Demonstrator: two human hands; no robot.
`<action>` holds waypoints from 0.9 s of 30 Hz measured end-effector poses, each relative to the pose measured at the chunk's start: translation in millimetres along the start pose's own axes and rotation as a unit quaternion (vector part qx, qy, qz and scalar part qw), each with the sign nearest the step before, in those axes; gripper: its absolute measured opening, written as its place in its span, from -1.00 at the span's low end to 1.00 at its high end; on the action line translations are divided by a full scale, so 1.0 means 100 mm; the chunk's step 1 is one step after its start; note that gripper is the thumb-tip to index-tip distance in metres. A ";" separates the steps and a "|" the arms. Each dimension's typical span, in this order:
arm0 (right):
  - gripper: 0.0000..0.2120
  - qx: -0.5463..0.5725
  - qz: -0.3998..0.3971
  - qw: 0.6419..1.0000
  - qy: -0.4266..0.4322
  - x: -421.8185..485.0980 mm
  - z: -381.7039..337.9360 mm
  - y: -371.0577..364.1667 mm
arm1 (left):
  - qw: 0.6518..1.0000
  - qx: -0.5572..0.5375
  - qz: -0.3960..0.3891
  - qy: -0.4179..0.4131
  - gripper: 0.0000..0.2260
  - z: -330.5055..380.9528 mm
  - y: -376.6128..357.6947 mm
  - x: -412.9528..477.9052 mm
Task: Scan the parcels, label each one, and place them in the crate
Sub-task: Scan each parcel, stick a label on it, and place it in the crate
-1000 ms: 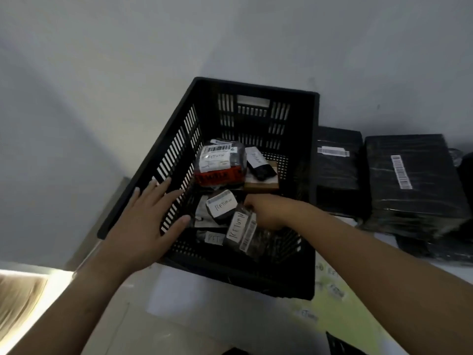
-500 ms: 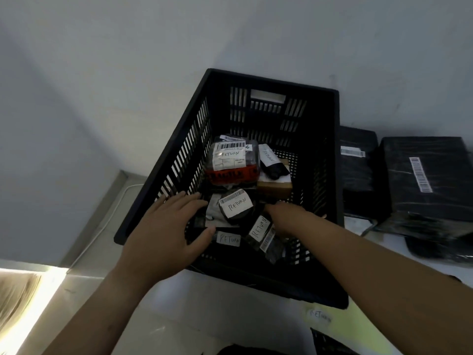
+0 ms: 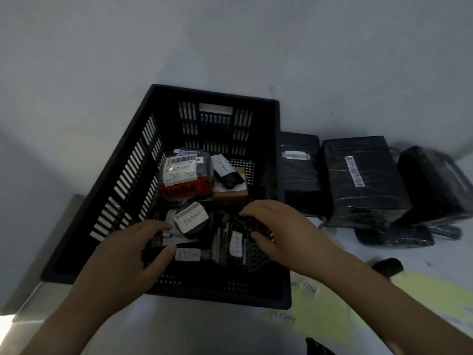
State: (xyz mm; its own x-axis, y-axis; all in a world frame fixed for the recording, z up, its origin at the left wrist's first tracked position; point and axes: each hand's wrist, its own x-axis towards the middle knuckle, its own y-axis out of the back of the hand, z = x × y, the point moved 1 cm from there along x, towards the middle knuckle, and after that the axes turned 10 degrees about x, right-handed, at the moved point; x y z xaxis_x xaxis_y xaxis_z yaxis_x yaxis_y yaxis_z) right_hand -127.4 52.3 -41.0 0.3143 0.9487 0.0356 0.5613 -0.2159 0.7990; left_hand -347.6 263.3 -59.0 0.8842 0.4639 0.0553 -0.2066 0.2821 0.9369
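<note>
Curled down at the right side of the crate (image 3: 204,293), the right hand (image 3: 279,226) may be holding a parcel, but I cannot tell; the left hand (image 3: 128,254) rests loose-fingered on the labelled parcels (image 3: 190,217) inside. Settling these flat, labels up, should leave room for the wrapped boxes (image 3: 363,180) just beside the crate.

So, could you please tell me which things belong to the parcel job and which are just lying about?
Job: black crate, labelled parcels in it, wrapped black parcels beside it, yellow label sheet.
Lying about: flat black bags, unidentified dark object.
</note>
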 end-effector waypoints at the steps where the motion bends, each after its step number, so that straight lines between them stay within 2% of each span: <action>1: -0.63 0.014 0.024 1.000 -0.011 -0.17 0.03 0.07 | 0.999 -0.030 0.004 -0.010 -0.55 0.15 -0.05 0.03; 3: -0.64 0.063 0.068 0.994 -0.053 -0.50 0.15 0.16 | 0.995 -0.091 0.000 -0.031 -0.59 0.50 -0.16 0.14; 6: -0.63 0.134 0.105 0.975 -0.144 -0.98 0.44 0.20 | 0.991 -0.116 -0.021 -0.060 -0.56 1.06 -0.39 0.32; 9: -0.62 0.180 0.091 0.954 -0.223 -1.34 0.85 0.15 | 0.989 -0.124 -0.045 -0.068 -0.46 1.60 -0.62 0.48; 12: -0.64 0.200 0.051 0.944 -0.256 -1.49 1.23 0.11 | 0.985 -0.145 -0.094 -0.016 -0.40 2.03 -0.80 0.61; 14: -0.62 0.207 0.040 0.938 -0.275 -1.49 1.47 0.11 | 0.988 -0.132 -0.078 -0.006 -0.42 2.18 -0.92 0.65; 17: -0.53 0.231 0.035 0.925 -0.299 -1.37 1.72 0.09 | 0.998 -0.052 -0.016 -0.019 -0.49 2.24 -1.04 0.66; 21: -0.59 0.364 0.075 0.848 -0.377 -1.09 1.90 0.01 | 0.999 -0.027 0.009 -0.013 -0.54 2.24 -1.06 0.65; 25: -0.50 0.438 0.074 0.758 -0.478 -0.90 2.10 -0.16 | 1.000 0.005 0.016 -0.013 -0.55 2.27 -1.07 0.65; 27: -0.48 0.454 0.077 0.744 -0.484 -0.86 2.19 -0.27 | 1.000 0.007 0.016 -0.013 -0.55 2.28 -1.08 0.64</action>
State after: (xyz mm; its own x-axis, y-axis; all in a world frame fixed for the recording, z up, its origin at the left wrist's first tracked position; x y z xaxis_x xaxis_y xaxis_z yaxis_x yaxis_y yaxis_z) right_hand -1.9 -74.0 -196.6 0.5861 0.3811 -0.7150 0.6101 -0.7883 0.0799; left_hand -173.3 71.4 -77.8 0.8883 0.4497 0.0936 -0.2282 0.2554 0.9395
